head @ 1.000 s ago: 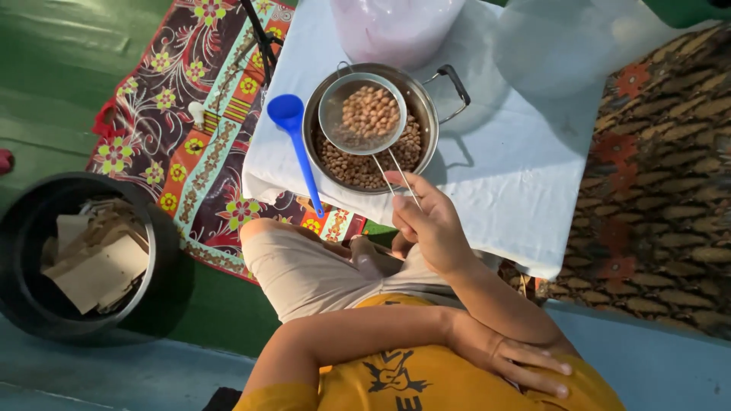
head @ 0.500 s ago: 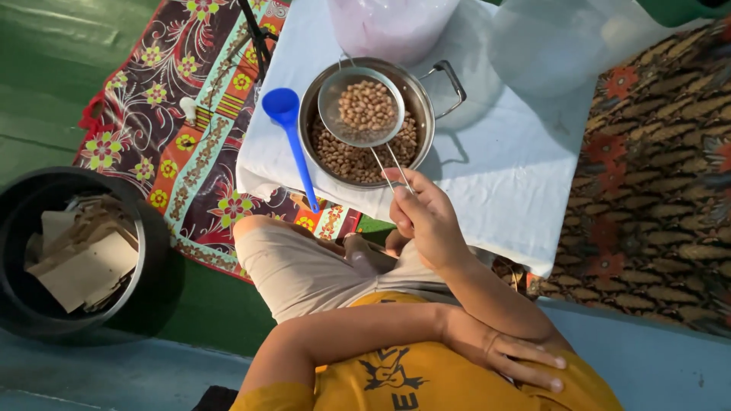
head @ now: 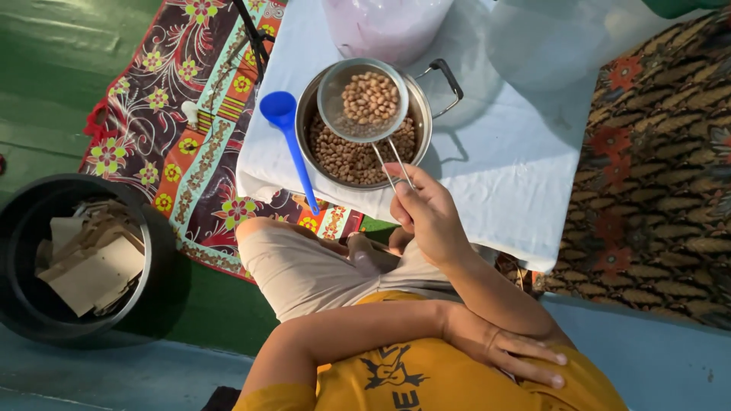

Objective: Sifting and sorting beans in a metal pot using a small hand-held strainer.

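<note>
My right hand (head: 426, 213) grips the wire handle of a round mesh strainer (head: 364, 100) filled with light brown peanuts. The strainer hangs just above a steel pot (head: 415, 148) that holds more, darker peanuts. The pot stands on a low table covered with a white cloth (head: 495, 167). My left hand (head: 502, 354) lies flat across my right upper arm, fingers spread, holding nothing. A blue plastic ladle (head: 288, 137) rests on the cloth to the left of the pot, with its handle pointing toward my knee.
A pale pink plastic container (head: 384, 23) stands behind the pot. A black bucket (head: 23, 304) with cardboard scraps sits on the green floor at left. A flowered mat (head: 167, 144) lies under the table, and a patterned carpet (head: 662, 167) lies to the right.
The strainer stays held over the pot in my right hand, and my left hand keeps resting on my arm. Only the view has shifted slightly.
</note>
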